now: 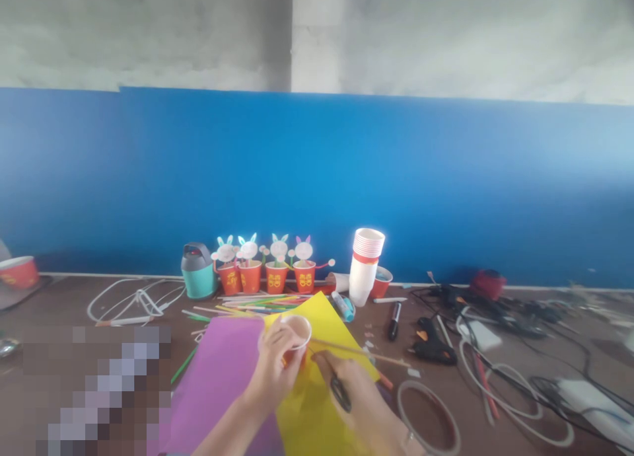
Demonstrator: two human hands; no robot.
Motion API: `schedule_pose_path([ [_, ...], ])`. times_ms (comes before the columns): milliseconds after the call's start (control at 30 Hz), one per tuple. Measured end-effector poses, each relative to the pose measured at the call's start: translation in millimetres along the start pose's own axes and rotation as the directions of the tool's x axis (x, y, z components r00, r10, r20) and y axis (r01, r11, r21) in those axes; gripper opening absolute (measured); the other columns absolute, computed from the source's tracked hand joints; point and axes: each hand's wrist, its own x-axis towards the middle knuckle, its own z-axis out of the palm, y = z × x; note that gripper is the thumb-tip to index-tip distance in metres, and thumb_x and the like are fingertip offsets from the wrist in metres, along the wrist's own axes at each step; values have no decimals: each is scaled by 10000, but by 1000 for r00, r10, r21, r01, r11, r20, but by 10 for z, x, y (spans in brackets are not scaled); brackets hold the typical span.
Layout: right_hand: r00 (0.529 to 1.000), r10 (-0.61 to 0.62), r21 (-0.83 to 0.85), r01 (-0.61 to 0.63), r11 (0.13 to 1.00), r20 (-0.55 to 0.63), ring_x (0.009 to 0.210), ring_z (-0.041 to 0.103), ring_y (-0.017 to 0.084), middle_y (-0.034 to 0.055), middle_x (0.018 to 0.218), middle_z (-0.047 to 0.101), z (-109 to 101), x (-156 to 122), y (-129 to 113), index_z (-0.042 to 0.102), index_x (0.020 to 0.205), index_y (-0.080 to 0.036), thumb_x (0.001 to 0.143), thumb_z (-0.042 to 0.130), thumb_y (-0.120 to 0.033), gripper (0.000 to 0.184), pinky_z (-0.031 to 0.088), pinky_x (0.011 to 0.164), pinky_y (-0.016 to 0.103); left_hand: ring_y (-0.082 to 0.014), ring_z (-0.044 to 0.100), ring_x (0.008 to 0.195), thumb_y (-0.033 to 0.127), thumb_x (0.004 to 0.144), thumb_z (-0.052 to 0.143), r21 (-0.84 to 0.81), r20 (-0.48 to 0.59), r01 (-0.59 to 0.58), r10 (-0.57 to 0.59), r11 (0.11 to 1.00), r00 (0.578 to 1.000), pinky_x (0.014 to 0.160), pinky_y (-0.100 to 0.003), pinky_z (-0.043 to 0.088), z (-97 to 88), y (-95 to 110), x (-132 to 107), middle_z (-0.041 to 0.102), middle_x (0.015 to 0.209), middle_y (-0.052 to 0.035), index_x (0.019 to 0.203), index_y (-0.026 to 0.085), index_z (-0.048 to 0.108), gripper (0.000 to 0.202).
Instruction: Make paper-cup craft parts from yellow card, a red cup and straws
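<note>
Gripping a paper cup [296,334], left hand [272,367]; right hand [341,377] around blurred scissors [341,391], stick [356,351].

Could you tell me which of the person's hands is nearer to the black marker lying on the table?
Right. The right hand works by the yellow paper, just left of the black marker; the left hand holds the paper cup farther left.
</note>
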Motion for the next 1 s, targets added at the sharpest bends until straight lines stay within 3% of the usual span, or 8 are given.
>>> schedule_pose_path([
  [267, 992, 95, -235, -111, 966, -78, 624, 685, 199, 69, 717, 721, -13, 31, -57, 613, 1170, -256, 949, 383, -291, 321, 414, 552, 230, -176, 566, 726, 182, 876, 498, 23, -15, 0, 0, 1000, 1000, 979, -457, 377, 12, -7, -13, 595, 689, -3, 741, 221, 557, 153],
  [400, 992, 109, 74, -105, 992, -59, 599, 651, 184, 42, 654, 688, 16, 7, -99, 664, 1035, -209, 972, 315, -379, 394, 423, 542, 232, -178, 562, 730, 182, 877, 485, 63, -12, -6, 7, 998, 1000, 962, -461, 395, 24, 1, -19, 590, 686, -6, 737, 222, 563, 166],
  [467, 991, 123, 277, -103, 955, -56, 594, 616, 180, 28, 624, 658, 43, 6, -99, 683, 918, -190, 958, 300, -473, 478, 425, 532, 241, -177, 560, 722, 176, 874, 482, 78, -11, -7, 8, 997, 1000, 947, -461, 408, 24, 11, -16, 585, 676, -4, 720, 221, 558, 178],
  [567, 966, 254, 492, -243, 836, 46, 460, 494, 142, -27, 453, 502, 83, 35, -73, 688, 848, -180, 897, 354, -585, 527, 364, 450, 232, -171, 564, 708, 171, 870, 486, 60, -11, -6, 7, 998, 1000, 961, -466, 403, 12, 24, -11, 586, 668, 1, 713, 222, 557, 180],
  [667, 900, 341, 623, -434, 651, 272, 338, 337, 90, -78, 366, 364, 74, 70, -50, 679, 886, -169, 860, 399, -614, 526, 252, 369, 201, -171, 580, 733, 164, 862, 501, 23, -18, -5, 5, 1000, 1000, 1022, -496, 347, -1, 24, -14, 609, 697, -1, 753, 224, 577, 146],
  [867, 709, 279, 675, -704, 222, 648, 295, 205, 52, -103, 343, 348, -134, 77, -106, 645, 962, -194, 874, 405, -595, 475, 165, 338, 154, -181, 597, 774, 169, 859, 522, -31, -42, 14, -15, 999, 999, 1052, -509, 317, 18, -7, -34, 638, 731, -2, 791, 230, 594, 116],
  [933, 684, 227, 671, -728, 145, 693, 298, 180, 46, -108, 350, 342, -169, 73, -119, 638, 966, -208, 891, 394, -574, 446, 161, 340, 147, -187, 599, 793, 170, 860, 521, -37, -47, 14, -16, 999, 999, 1050, -506, 321, 24, -13, -38, 643, 739, -5, 799, 232, 594, 113],
  [1000, 682, 206, 670, -730, 137, 702, 305, 169, 45, -110, 363, 342, -151, 70, -119, 633, 980, -212, 897, 385, -569, 442, 162, 345, 150, -188, 598, 791, 175, 865, 518, -37, -46, 19, -21, 999, 999, 1047, -503, 324, 27, -14, -40, 640, 733, -6, 793, 231, 592, 118],
])
